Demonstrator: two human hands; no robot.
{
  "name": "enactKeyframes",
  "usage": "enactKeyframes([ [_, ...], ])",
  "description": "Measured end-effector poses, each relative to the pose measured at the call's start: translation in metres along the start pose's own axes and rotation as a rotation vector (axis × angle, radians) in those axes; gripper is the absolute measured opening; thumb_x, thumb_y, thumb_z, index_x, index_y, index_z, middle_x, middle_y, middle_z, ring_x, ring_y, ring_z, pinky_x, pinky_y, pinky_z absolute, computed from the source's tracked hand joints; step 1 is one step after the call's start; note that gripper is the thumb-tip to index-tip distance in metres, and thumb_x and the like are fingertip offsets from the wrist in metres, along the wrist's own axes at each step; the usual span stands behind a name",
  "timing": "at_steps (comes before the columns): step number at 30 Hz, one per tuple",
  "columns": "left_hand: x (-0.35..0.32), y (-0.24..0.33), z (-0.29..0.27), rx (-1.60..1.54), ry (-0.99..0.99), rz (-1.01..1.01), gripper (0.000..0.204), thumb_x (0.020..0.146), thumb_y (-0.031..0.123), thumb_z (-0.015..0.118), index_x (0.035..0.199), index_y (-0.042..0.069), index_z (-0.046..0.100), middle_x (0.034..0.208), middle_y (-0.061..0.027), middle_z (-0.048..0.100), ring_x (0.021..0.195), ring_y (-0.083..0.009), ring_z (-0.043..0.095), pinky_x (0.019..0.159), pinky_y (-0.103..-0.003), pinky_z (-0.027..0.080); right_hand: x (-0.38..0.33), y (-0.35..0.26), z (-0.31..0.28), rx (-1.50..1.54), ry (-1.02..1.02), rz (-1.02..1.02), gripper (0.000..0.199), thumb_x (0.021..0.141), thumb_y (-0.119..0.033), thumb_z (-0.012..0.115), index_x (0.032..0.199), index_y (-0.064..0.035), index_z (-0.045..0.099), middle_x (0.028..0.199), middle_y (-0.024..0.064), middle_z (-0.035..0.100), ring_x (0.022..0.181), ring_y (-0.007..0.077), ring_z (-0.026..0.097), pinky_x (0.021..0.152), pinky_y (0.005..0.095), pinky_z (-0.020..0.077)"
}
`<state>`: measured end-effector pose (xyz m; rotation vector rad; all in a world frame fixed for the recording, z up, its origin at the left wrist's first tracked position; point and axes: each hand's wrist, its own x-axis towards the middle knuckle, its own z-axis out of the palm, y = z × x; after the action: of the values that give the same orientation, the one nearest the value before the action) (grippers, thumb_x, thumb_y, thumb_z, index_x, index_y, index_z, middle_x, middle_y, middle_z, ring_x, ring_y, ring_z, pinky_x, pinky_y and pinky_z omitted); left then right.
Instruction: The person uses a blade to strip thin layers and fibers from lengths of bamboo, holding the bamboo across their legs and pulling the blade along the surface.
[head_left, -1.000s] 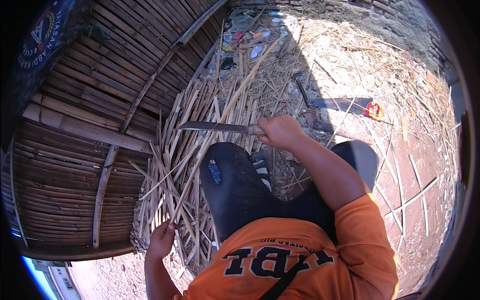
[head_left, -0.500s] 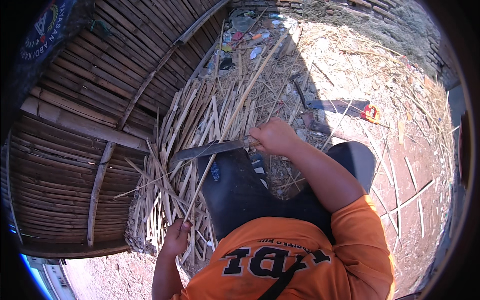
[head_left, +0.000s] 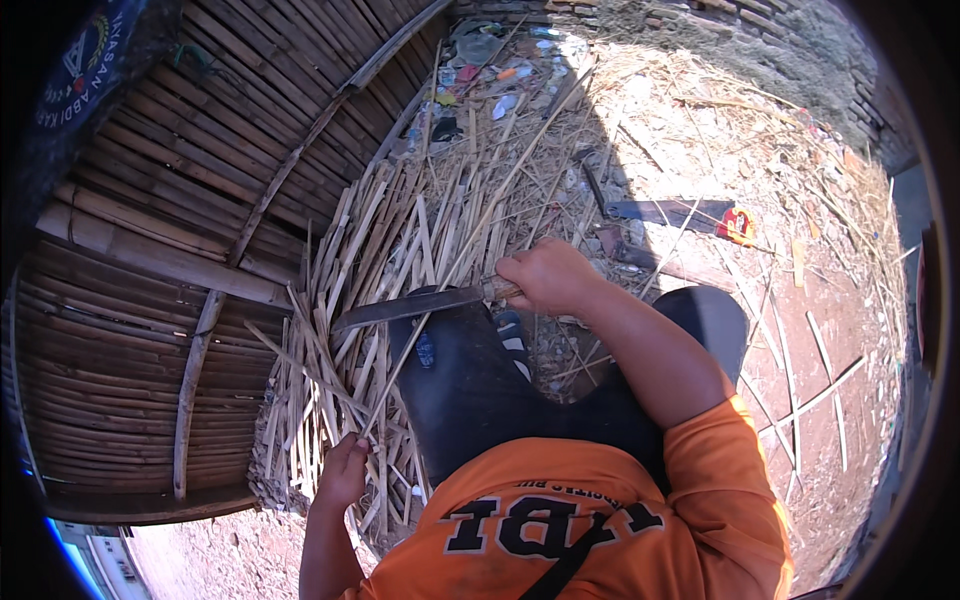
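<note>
Your right hand [head_left: 548, 277] is closed tight around the wooden handle of a long machete [head_left: 415, 305], whose dark blade runs out to the left of your fist and lies level across the air above your knee. The blade's tip ends over the heap of split bamboo strips [head_left: 395, 270] that spreads out ahead of and between both your hands. Your left hand [head_left: 345, 472] is low and near your body, its fingers curled around the lower end of one thin bamboo strip [head_left: 440, 280] that slants up and away from it, crossing in front of the machete's blade close to where blade meets handle; whether the edge touches the strip there, you cannot tell from this view. Your knee in dark trousers [head_left: 470, 390] sits between the two hands, under the blade. To the left of your left hand stands a woven bamboo panel [head_left: 150, 260], its slats running side by side with thicker poles laid across them, and the strip heap leans against its edge. Beyond your right hand, well apart, a second dark blade with a red handle [head_left: 680, 213] lies on the bare earth among dry stalks. Farther off past the heap sits a scatter of coloured litter [head_left: 480, 75].
</note>
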<state>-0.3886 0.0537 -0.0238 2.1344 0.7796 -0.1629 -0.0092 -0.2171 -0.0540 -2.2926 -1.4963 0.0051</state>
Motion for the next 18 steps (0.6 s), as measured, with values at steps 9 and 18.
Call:
enactKeyframes([
  [9,0.015,-0.022,0.014,0.350,0.125,0.126,0.048,0.107,0.041,0.045,0.089,-0.002,0.058,0.069,-0.0230,0.059,0.065,-0.0411,0.061,0.063,-0.047,0.046,-0.001,0.067,-0.003,0.240,0.174,0.502,0.035,0.079,-0.031,0.075,0.101,-0.0067,0.062,0.080,0.0182,0.068,0.082,0.0409,0.068,0.074,0.0524,0.0528],
  [18,0.019,-0.041,0.025,-0.021,-0.142,0.060,0.055,0.108,0.053,0.037,0.078,0.008,0.052,0.064,0.0045,0.045,0.059,-0.0078,0.041,0.054,-0.027,0.035,-0.001,0.031,-0.001,0.215,0.024,0.218,0.032,0.078,-0.028,0.073,0.100,-0.0064,0.064,0.085,0.0199,0.070,0.086,0.0410,0.069,0.079,0.0520,0.0543],
])
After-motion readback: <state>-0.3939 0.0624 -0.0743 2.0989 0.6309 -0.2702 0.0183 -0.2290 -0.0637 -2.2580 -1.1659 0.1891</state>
